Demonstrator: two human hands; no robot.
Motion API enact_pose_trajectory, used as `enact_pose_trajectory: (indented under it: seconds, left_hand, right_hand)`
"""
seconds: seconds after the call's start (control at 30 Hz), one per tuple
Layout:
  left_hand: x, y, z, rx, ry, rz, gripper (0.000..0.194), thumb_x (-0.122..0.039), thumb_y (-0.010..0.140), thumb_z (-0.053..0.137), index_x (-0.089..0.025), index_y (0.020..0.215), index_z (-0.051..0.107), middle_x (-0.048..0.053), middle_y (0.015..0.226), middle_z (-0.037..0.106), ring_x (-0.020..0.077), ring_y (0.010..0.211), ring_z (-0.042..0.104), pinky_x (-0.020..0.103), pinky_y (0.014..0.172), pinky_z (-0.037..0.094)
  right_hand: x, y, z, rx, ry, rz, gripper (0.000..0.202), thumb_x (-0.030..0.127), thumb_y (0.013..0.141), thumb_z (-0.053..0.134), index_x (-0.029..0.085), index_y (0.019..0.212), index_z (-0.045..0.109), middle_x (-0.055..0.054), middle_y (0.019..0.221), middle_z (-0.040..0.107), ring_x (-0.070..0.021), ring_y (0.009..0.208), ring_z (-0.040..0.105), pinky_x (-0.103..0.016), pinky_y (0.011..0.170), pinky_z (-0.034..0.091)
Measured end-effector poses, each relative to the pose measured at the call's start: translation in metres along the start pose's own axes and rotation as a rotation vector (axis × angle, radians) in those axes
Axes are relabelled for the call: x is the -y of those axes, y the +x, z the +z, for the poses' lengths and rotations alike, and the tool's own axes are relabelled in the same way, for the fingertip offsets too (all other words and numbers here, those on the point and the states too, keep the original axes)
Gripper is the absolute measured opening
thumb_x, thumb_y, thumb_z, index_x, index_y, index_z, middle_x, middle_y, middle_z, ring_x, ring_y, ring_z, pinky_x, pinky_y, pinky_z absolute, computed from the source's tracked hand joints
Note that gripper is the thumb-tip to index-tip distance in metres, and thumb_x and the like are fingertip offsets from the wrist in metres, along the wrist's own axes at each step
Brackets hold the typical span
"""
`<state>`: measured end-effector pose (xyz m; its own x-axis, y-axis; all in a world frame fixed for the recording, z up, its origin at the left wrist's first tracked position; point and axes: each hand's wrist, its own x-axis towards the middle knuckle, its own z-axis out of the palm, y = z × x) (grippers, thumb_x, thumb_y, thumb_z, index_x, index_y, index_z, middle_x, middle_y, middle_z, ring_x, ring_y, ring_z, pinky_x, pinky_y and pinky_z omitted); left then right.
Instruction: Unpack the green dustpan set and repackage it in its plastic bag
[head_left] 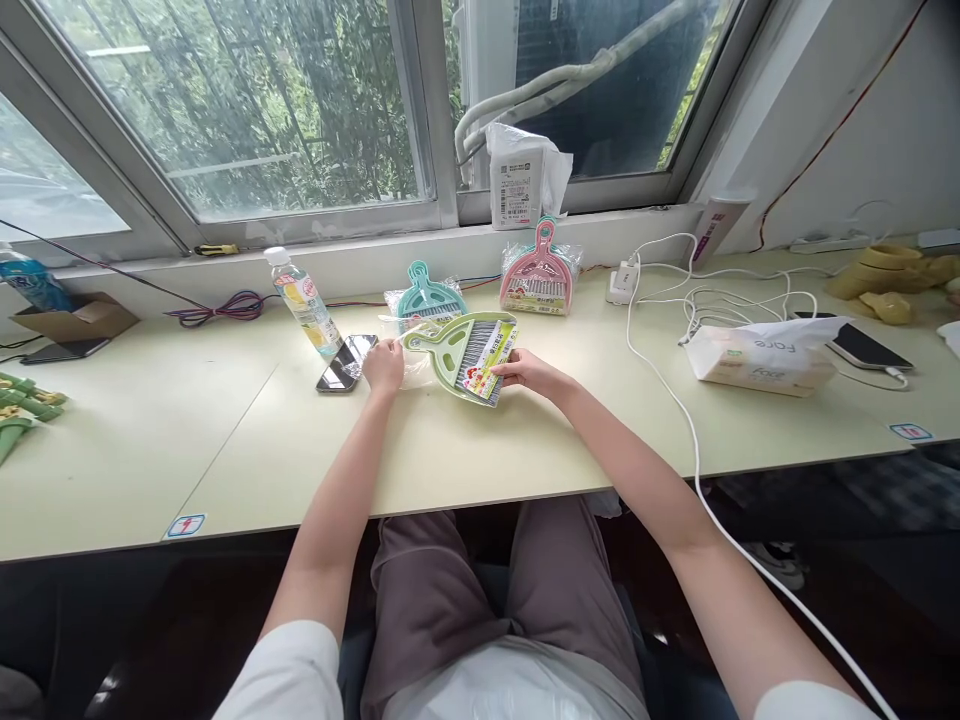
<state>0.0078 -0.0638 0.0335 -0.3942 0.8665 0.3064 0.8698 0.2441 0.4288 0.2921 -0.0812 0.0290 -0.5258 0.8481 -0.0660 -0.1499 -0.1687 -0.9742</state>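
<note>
A light green dustpan-and-brush set (452, 358) with a printed label is held tilted above the table in front of me. My right hand (527, 371) pinches its wide, bristled end at the label. Near the handle end, my left hand (384, 367) is closed on a clear plastic bag (417, 372), which hangs loosely below the handle. Just behind lies a teal dustpan set (427, 292) in clear wrapping. A pink dustpan set (538, 275), also wrapped, leans against the wall under the window.
Left of my left hand are a phone (347, 362) and a drink bottle (304, 303). A white cable (667, 392) crosses the table on the right, near a tissue pack (761, 360) and another phone (870, 345). A cardboard box (82, 318) stands far left.
</note>
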Motion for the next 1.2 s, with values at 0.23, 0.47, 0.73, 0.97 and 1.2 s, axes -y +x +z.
enact_pose_trajectory:
  seconds: [0.23, 0.47, 0.73, 0.97, 1.2]
  left_hand:
    - [-0.003, -0.002, -0.004, -0.026, -0.011, 0.014, 0.044, -0.04, 0.097, 0.033, -0.021, 0.112, 0.069, 0.013, 0.104, 0.072, 0.0286, 0.1, 0.064, 0.036, 0.085, 0.046]
    - [-0.009, -0.007, -0.004, -0.029, -0.063, 0.069, 0.043, -0.038, 0.096, 0.036, -0.02, 0.115, 0.07, 0.012, 0.114, 0.07, 0.0284, 0.106, 0.063, 0.038, 0.09, 0.047]
    - [-0.024, -0.024, 0.001, -0.156, -0.106, 0.342, 0.037, -0.029, 0.093, 0.042, -0.021, 0.116, 0.07, 0.01, 0.136, 0.055, 0.03, 0.122, 0.05, 0.041, 0.085, 0.051]
    - [-0.044, -0.042, 0.005, -0.147, -0.218, 0.513, 0.035, -0.03, 0.094, 0.043, -0.024, 0.116, 0.07, 0.011, 0.118, 0.063, 0.0312, 0.112, 0.053, 0.049, 0.096, 0.041]
    - [-0.051, -0.046, -0.005, -0.233, -0.37, 0.636, 0.037, -0.029, 0.094, 0.044, -0.025, 0.126, 0.063, 0.009, 0.145, 0.047, 0.0314, 0.138, 0.034, 0.053, 0.117, 0.02]
  right_hand:
    - [-0.004, 0.003, -0.005, -0.014, -0.034, -0.007, 0.032, 0.014, 0.07, 0.076, 0.014, 0.102, 0.072, -0.011, 0.108, 0.074, -0.0223, 0.091, 0.073, -0.033, 0.079, 0.062]
    - [-0.009, 0.006, -0.007, -0.063, -0.04, -0.037, 0.033, 0.015, 0.071, 0.075, 0.014, 0.104, 0.07, -0.01, 0.109, 0.074, -0.0223, 0.093, 0.072, -0.033, 0.079, 0.062]
    - [-0.012, 0.002, 0.01, -0.024, -0.055, -0.027, 0.036, 0.018, 0.069, 0.078, 0.014, 0.104, 0.07, -0.011, 0.112, 0.073, -0.0235, 0.092, 0.072, -0.036, 0.08, 0.062]
    - [-0.015, 0.007, 0.009, -0.121, 0.006, -0.124, 0.033, 0.021, 0.068, 0.079, 0.014, 0.099, 0.07, -0.011, 0.106, 0.074, -0.0251, 0.094, 0.072, -0.043, 0.087, 0.06]
    - [-0.015, 0.003, 0.017, -0.036, -0.031, -0.122, 0.042, 0.026, 0.064, 0.082, 0.014, 0.102, 0.071, -0.01, 0.107, 0.074, -0.0239, 0.091, 0.072, -0.038, 0.08, 0.061]
